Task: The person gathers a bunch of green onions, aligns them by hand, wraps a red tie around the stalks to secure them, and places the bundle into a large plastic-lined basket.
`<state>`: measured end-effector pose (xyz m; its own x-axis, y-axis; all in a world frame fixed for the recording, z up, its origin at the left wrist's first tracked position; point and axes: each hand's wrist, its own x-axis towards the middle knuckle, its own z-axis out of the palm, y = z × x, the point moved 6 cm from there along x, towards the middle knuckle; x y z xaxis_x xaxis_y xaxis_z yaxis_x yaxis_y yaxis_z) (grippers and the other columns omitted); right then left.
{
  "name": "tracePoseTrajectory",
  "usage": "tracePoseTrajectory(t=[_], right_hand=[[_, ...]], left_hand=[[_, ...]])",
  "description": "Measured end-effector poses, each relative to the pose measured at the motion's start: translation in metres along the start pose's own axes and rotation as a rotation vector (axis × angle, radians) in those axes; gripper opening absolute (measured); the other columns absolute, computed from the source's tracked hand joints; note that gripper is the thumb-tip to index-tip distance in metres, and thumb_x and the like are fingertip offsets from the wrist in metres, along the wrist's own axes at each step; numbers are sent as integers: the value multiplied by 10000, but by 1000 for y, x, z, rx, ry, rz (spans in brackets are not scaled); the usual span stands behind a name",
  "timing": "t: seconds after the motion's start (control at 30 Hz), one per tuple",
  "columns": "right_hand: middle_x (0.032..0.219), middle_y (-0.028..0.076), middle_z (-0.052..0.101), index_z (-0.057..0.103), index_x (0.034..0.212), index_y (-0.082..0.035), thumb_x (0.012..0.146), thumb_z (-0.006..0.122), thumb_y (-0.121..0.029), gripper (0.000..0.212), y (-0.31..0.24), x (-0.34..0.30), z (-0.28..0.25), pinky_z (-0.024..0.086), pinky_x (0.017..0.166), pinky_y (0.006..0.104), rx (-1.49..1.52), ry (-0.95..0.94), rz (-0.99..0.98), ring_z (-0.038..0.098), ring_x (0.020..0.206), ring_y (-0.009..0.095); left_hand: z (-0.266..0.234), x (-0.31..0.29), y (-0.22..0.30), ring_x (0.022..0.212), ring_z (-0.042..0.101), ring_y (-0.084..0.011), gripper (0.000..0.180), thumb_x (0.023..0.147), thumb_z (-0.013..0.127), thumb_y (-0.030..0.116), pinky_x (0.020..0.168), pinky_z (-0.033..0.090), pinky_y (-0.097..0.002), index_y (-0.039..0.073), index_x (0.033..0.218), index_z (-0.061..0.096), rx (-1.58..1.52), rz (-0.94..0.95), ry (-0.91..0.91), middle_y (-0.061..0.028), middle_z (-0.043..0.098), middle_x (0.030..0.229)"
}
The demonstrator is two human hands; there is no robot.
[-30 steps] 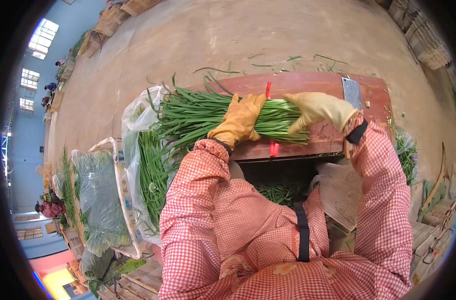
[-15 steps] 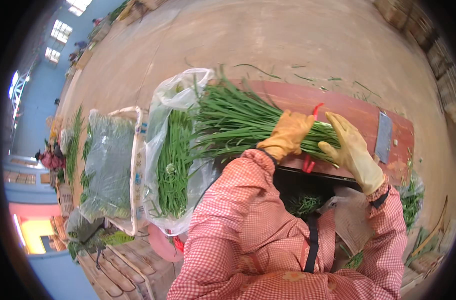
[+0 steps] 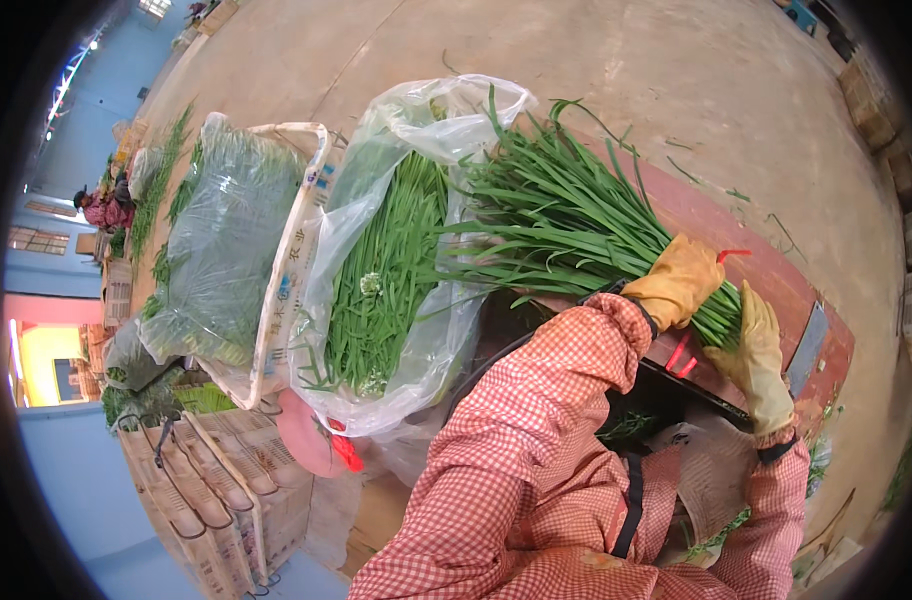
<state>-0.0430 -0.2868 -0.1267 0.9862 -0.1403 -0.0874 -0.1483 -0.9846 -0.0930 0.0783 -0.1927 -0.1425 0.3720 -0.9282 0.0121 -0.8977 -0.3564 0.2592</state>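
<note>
A thick bunch of garlic chives lies across the red board, leaf tips pointing left and stem ends right. My left hand, in an orange rubber glove, wraps over the stems from above. At the stem ends is my right hand in a pale yellow glove, palm against the ends, fingers stretched out and thumb below. Red ties show under and beyond the bunch near my left hand. Left of the leaf tips, an open clear plastic bag holds more garlic chives.
The red board carries a grey strip at its right end. Beyond the bag stands a white-rimmed crate with a plastic-wrapped green bundle. Stacked boxes sit lower left. Loose leaves litter the floor.
The view has turned, so the bag and crate sit higher and the board is more tilted. Both hands stay on the bunch, my right hand's fingers now closer in around the stem ends.
</note>
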Motion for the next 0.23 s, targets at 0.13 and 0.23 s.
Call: tracePoseTrajectory(t=[0.13, 0.23], right_hand=[[1447, 203, 444, 228, 1529, 3, 554, 909, -304, 1229, 1, 0, 1, 264, 1195, 467, -19, -12, -29, 422, 1358, 353], [1508, 138, 405, 200, 1542, -10, 604, 882, -307, 1197, 15, -7, 18, 212, 1215, 462, 141, -1, 32, 355, 1411, 360]], left_hand=[[12, 15, 11, 1020, 681, -279, 321, 681, 801, 191, 884, 502, -427, 120, 988, 741, 2, 8, 64, -82, 732, 1013], [25, 28, 16, 1053, 681, -295, 353, 693, 796, 201, 931, 508, -434, 107, 1028, 736, -8, 37, 12, -95, 735, 1050]])
